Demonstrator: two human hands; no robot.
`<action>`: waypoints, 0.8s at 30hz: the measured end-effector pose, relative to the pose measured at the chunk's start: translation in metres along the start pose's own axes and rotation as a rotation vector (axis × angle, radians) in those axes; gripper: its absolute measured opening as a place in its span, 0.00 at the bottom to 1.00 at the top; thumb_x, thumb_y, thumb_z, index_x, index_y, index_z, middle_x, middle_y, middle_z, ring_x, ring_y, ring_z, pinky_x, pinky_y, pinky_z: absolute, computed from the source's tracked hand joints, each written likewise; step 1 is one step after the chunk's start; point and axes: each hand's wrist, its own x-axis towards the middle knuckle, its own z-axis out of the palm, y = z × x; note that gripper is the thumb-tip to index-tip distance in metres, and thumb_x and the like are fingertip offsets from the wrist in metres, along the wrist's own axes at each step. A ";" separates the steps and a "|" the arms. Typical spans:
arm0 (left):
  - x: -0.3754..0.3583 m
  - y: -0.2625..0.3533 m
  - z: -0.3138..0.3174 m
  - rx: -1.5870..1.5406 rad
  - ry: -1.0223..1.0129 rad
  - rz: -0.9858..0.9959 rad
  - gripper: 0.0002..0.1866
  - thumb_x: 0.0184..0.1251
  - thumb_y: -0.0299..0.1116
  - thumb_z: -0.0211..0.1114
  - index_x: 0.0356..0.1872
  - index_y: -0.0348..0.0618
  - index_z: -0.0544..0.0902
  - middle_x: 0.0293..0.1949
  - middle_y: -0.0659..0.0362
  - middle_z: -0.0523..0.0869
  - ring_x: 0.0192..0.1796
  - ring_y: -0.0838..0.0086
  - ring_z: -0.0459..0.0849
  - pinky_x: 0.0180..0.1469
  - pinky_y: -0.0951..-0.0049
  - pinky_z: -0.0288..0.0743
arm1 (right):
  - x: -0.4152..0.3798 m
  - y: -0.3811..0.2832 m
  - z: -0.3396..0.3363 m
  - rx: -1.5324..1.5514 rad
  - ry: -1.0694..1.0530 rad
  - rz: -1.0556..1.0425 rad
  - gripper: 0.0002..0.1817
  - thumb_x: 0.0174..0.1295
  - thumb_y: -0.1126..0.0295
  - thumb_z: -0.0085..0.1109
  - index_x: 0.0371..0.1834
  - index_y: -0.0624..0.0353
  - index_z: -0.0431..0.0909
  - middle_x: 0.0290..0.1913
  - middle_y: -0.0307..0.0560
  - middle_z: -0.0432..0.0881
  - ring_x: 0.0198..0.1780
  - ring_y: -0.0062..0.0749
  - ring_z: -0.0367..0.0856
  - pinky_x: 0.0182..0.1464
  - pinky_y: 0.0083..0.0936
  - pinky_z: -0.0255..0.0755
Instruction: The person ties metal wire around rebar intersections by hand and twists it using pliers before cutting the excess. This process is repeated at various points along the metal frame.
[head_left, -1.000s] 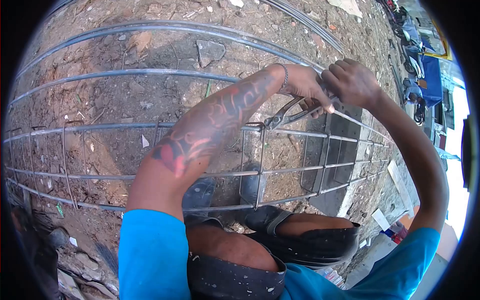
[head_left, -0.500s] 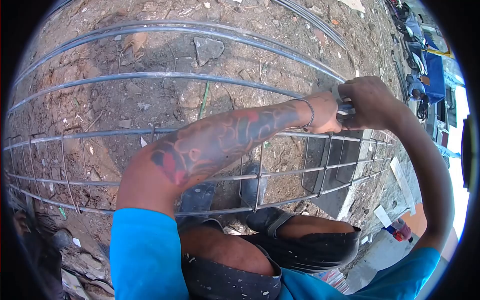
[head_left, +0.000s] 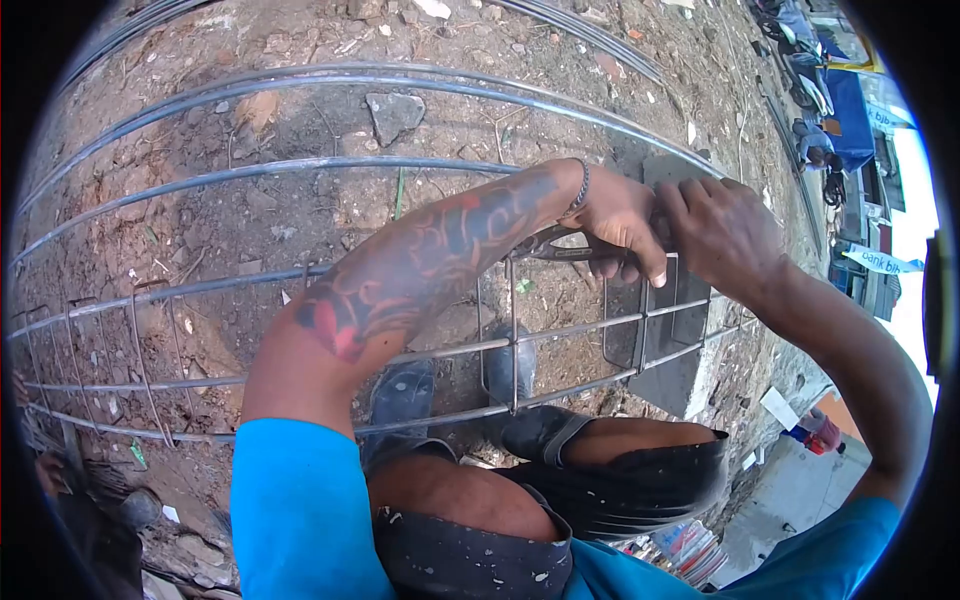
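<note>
My left hand [head_left: 622,222], at the end of a tattooed forearm, is closed around dark pliers [head_left: 562,246]. Their handles stick out to the left under my wrist, while the jaw end is hidden. Against it on the right is my right hand [head_left: 728,235], its fingers curled over something I cannot make out. Both hands are at the upper side of a rebar cage [head_left: 560,333], made of long steel bars joined by thin bent stirrups [head_left: 515,350]. Where the hands meet, they cover the bar.
Loose long steel bars [head_left: 300,165] lie beyond the cage on rubbly soil. A concrete block [head_left: 665,385] lies under its right part. My boots [head_left: 402,395] are beneath the cage. Another person [head_left: 85,510] is at the lower left; parked motorbikes [head_left: 800,75] stand far right.
My left hand has turned and shifted slightly left, and the pliers in it now show. My right hand has moved down a little, staying beside it. The whole view has shifted slightly.
</note>
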 end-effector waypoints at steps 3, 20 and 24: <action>0.004 0.000 0.009 0.097 0.136 -0.055 0.15 0.56 0.38 0.73 0.24 0.34 0.83 0.20 0.55 0.83 0.17 0.75 0.77 0.20 0.71 0.75 | 0.003 0.017 -0.009 0.102 -0.149 -0.152 0.21 0.54 0.67 0.66 0.48 0.64 0.72 0.43 0.50 0.83 0.36 0.39 0.86 0.39 0.33 0.78; 0.000 -0.012 0.018 0.572 0.432 0.220 0.17 0.54 0.42 0.66 0.30 0.35 0.79 0.27 0.48 0.82 0.30 0.61 0.81 0.39 0.64 0.75 | 0.009 -0.005 -0.039 0.084 -0.378 0.037 0.11 0.66 0.68 0.50 0.45 0.64 0.75 0.35 0.55 0.85 0.39 0.43 0.87 0.43 0.34 0.80; 0.007 -0.026 0.058 0.895 1.082 0.304 0.12 0.51 0.37 0.69 0.27 0.38 0.80 0.24 0.50 0.83 0.28 0.59 0.84 0.33 0.64 0.76 | 0.003 0.011 -0.040 0.310 -0.278 -0.114 0.22 0.45 0.62 0.73 0.38 0.67 0.79 0.33 0.55 0.85 0.37 0.43 0.86 0.42 0.35 0.78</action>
